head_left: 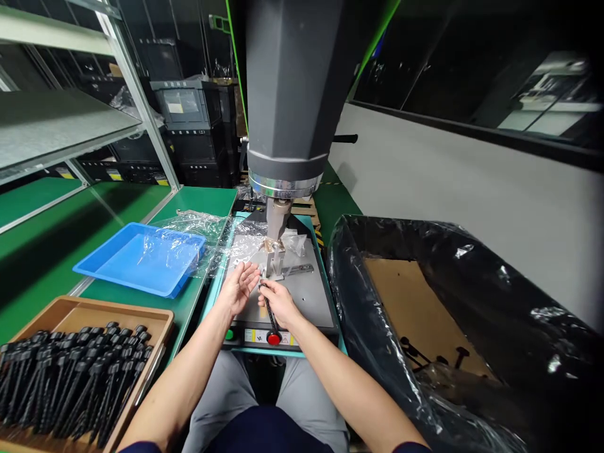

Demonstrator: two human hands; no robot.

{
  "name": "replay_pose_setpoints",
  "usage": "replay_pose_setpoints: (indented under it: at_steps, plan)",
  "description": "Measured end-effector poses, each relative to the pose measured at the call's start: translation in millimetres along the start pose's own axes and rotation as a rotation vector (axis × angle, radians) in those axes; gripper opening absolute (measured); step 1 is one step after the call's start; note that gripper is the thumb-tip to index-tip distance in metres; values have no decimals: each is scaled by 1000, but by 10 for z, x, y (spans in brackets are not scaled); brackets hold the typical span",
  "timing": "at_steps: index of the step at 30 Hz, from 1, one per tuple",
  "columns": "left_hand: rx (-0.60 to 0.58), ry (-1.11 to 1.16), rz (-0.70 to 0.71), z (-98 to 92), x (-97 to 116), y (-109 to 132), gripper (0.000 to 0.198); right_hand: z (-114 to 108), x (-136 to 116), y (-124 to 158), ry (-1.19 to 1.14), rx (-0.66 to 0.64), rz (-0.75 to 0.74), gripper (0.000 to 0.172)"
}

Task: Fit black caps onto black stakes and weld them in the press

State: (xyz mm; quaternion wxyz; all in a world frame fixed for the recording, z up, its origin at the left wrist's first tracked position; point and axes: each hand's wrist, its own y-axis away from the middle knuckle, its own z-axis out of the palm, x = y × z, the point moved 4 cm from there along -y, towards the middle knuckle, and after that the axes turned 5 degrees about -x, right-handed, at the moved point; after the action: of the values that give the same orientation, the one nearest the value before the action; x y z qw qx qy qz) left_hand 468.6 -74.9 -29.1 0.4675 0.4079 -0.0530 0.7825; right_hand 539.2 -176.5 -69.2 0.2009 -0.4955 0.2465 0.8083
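Observation:
My right hand (279, 303) is closed on a black ribbed rod (270, 313), whose lower end hangs near the red button (274, 338) on the machine's front panel. Beside it on the left, my left hand (240, 288) is open with the palm turned up and fingers spread. Both hands are over the front of the grey machine plate (309, 305). Just beyond the fingertips stands a metal fixture (274, 259), directly under the tip of the large grey machine head (292, 82).
At the lower left, a brown tray (163, 314) holds several black rods. Behind it lies a blue tray (127, 258) partly covered by clear plastic (198, 226). On the right, a black-lined bin (349, 302) contains cardboard and several black rods. A green button (229, 335) is at front left.

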Motion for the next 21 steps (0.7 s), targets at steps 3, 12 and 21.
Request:
replay_pose_setpoints:
  at_steps: [3, 12, 21]
  plan:
    - [53, 110, 8, 163, 53, -3, 8, -16, -185, -124, 78, 28, -229, 38]
    - [-4, -25, 67, 337, -26, 0, 17, -319, -886, -172, 662, 334, -673, 30]
    - [5, -62, 81, 333, -29, -64, 21, -346, -956, -743, 513, 243, -504, 38]
